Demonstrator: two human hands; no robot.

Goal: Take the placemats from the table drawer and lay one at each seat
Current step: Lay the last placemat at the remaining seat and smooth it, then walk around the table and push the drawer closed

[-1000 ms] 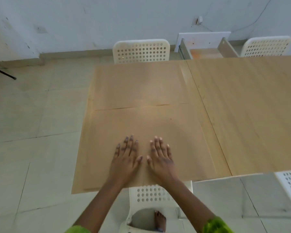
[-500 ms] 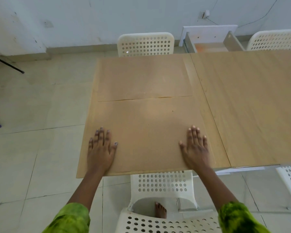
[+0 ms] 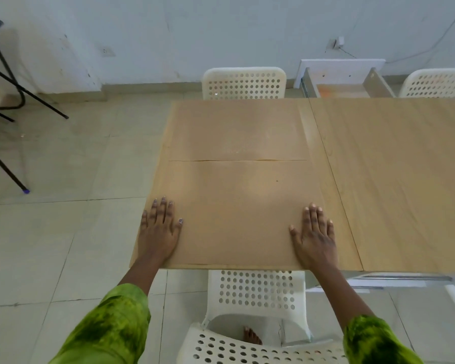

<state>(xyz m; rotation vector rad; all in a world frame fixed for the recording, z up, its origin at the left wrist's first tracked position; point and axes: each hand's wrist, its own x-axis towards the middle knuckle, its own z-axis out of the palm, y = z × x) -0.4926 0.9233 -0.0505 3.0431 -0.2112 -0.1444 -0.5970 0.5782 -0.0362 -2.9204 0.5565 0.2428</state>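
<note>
Fingers (image 3: 164, 210) of the left hand (image 3: 159, 233) and right hand (image 3: 314, 239) lie straight, holding nothing, flat on the near placemat (image 3: 234, 214); press lightly, keeping its edge even with the surface (image 3: 405, 179) edge.

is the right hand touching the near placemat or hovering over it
Touching. The head view shows the right hand lying flat, fingers straight, on the near placemat at its right edge, with no gap beneath it.
</note>
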